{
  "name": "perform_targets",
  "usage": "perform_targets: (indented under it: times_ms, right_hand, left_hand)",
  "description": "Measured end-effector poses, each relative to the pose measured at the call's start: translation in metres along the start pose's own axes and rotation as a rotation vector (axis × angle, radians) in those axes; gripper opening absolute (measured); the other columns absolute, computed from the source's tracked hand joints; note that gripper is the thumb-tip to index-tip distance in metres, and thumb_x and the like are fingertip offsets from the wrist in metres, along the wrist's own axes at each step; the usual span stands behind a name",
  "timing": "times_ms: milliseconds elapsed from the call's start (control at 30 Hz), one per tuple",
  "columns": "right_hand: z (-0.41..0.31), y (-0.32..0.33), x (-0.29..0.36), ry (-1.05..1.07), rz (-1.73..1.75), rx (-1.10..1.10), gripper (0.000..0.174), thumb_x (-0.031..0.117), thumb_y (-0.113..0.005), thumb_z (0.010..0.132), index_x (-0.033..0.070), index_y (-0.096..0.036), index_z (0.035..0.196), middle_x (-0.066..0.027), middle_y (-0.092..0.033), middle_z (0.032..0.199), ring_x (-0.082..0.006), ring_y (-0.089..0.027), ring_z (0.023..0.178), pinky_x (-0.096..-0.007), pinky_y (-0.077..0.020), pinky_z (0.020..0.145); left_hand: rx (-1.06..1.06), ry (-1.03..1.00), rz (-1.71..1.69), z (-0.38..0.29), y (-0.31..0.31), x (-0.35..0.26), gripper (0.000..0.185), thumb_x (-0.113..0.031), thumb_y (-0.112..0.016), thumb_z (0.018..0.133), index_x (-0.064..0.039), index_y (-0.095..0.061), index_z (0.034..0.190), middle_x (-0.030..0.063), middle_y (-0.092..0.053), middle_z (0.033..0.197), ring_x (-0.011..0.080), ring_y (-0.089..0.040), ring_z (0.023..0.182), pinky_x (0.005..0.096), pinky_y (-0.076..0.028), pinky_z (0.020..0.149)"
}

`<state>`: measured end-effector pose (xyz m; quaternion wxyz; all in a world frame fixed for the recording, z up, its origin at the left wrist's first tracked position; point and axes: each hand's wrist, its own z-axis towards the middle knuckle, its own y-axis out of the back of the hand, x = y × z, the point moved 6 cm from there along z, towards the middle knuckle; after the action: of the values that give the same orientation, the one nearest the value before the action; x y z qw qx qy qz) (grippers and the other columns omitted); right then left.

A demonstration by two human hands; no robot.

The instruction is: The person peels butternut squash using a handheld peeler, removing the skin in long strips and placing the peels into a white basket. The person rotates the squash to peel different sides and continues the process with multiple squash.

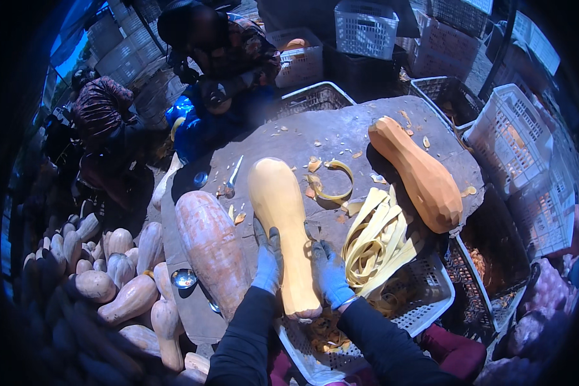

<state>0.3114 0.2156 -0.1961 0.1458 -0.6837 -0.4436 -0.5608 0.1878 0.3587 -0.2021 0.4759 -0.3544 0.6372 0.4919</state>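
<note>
A pale yellow peeled squash (282,207) lies lengthwise before me, its stem end over the near table edge. My left hand (268,258), in a grey-blue work glove, rests along its left side. On its right side is my right hand (329,270), gloved alike, fingers curled near a small dark blade whose hold I cannot make out. An unpeeled squash (212,241) lies to the left, and an orange peeled squash (417,176) at the far right. Long yellow peel strips (379,236) hang over the table edge beside my right hand.
The stone-like tabletop (289,137) bears peel scraps, a knife (233,176) and a metal bowl (184,278). Below its near edge stands a white plastic crate (434,304) with peelings. Unpeeled squashes (130,296) are heaped left. A co-worker (222,62) sits across; crates are stacked right.
</note>
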Motion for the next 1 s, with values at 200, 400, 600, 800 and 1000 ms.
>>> perform_targets:
  times_ms: [200,400,600,800,1000]
  right_hand:
    - [-0.006,0.013,0.022,0.274,-0.278,0.303,0.052,0.041,-0.051,0.105,-0.003,-0.06,0.131,-0.033,-0.067,0.117,-0.0484,-0.065,0.112,-0.0495,-0.0512,0.095]
    - [0.127,0.005,0.114,0.57,-0.393,0.19,0.035,0.025,-0.049,0.107,-0.003,-0.06,0.124,-0.0256,-0.067,0.109,-0.0391,-0.069,0.097,-0.0451,-0.0552,0.087]
    - [0.175,-0.058,0.133,0.716,-0.888,0.442,0.038,0.024,-0.045,0.103,-0.002,-0.066,0.121,-0.0305,-0.068,0.119,-0.043,-0.069,0.107,-0.05,-0.0546,0.093]
    - [-0.064,0.019,-0.017,0.447,-0.454,0.607,0.045,0.038,-0.047,0.105,-0.003,-0.058,0.121,-0.034,-0.067,0.098,-0.0512,-0.066,0.095,-0.0568,-0.051,0.084]
    - [-0.055,0.051,-0.004,0.308,-0.27,0.672,0.032,0.026,-0.051,0.103,-0.003,-0.06,0.116,-0.0304,-0.066,0.101,-0.049,-0.067,0.093,-0.0537,-0.0525,0.077]
  left_hand:
    - [0.016,0.004,0.229,-0.004,0.003,-0.033,0.079,-0.034,-0.058,0.105,-0.007,-0.013,0.165,0.0288,-0.031,0.163,0.0418,-0.039,0.146,0.0414,-0.036,0.118]
    - [-0.092,0.065,0.397,-0.004,0.021,-0.031,0.072,-0.026,-0.052,0.107,-0.012,-0.014,0.166,0.0275,-0.027,0.165,0.0437,-0.032,0.15,0.0443,-0.032,0.121]
    - [-0.083,-0.054,0.542,0.002,0.016,-0.016,0.064,-0.018,-0.048,0.108,-0.016,-0.021,0.166,0.0274,-0.031,0.163,0.0443,-0.039,0.145,0.0426,-0.035,0.118]
    - [-0.109,-0.071,0.043,0.006,0.015,0.002,0.062,-0.013,-0.051,0.107,-0.015,-0.028,0.164,0.0262,-0.04,0.158,0.041,-0.046,0.139,0.0433,-0.037,0.115]
    - [-0.123,-0.21,0.444,0.001,0.019,-0.012,0.063,-0.013,-0.05,0.109,-0.014,-0.023,0.166,0.019,-0.041,0.16,0.0287,-0.045,0.141,0.0332,-0.036,0.116]
